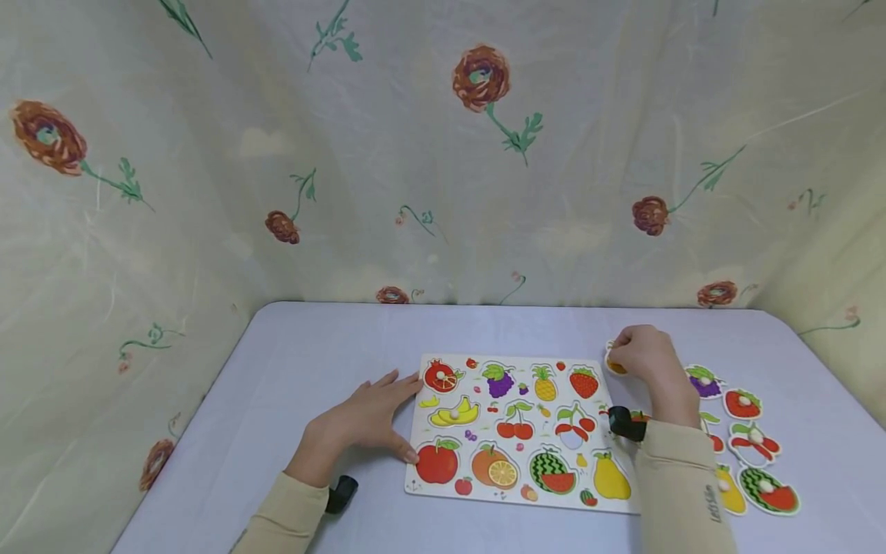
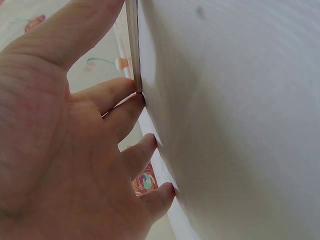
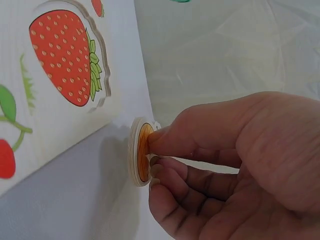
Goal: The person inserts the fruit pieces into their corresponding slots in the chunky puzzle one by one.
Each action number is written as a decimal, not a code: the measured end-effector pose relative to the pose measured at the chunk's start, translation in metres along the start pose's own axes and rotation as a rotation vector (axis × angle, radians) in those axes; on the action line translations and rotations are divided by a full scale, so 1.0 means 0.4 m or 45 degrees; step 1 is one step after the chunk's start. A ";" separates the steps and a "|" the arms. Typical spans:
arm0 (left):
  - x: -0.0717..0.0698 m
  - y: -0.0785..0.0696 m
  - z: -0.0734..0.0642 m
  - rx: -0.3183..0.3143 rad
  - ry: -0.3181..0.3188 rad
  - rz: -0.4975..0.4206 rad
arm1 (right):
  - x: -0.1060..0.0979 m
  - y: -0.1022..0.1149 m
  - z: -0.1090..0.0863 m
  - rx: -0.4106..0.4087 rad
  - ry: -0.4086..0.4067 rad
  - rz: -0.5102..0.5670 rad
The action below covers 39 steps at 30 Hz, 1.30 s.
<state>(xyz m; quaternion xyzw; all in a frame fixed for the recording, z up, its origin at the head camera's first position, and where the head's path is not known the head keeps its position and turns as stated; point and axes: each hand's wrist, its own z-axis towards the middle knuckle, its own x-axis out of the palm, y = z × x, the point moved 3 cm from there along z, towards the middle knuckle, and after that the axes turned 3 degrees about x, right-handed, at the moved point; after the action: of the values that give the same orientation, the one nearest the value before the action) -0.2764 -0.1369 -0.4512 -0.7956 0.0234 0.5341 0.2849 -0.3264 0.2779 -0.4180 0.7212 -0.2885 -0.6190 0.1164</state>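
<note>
The white fruit puzzle board (image 1: 484,452) lies flat on the table. My left hand (image 1: 367,415) is at its left side, fingers spread, the thumb on the lower left corner area and the fingertips at the board's edge. In the left wrist view, fingertips (image 2: 140,97) touch the tabletop right beside that edge. Beyond the board's upper right corner, my right hand (image 1: 647,362) pinches an orange pineapple puzzle piece (image 3: 143,150) between thumb and fingers. The piece stands on edge in the right wrist view, close to the strawberry recess (image 3: 62,57). The fingers hide its knob.
Several knobbed pieces lie right of the board, among them grapes (image 1: 704,382), a red fruit (image 1: 743,404), cherries (image 1: 754,445), a pear (image 1: 730,492) and a watermelon (image 1: 768,491). Knobbed pomegranate (image 1: 441,375) and banana (image 1: 454,413) pieces sit in the board. A flowered curtain (image 1: 567,192) hangs behind.
</note>
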 end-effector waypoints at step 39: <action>0.000 0.000 -0.002 0.014 -0.003 -0.001 | 0.056 0.134 -0.043 -0.255 0.159 -0.050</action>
<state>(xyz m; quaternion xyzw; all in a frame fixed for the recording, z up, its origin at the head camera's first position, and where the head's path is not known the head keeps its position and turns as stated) -0.2760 -0.1374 -0.4510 -0.7933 0.0259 0.5349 0.2896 -0.3229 0.2189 -0.4048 0.7486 -0.2032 -0.6007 0.1936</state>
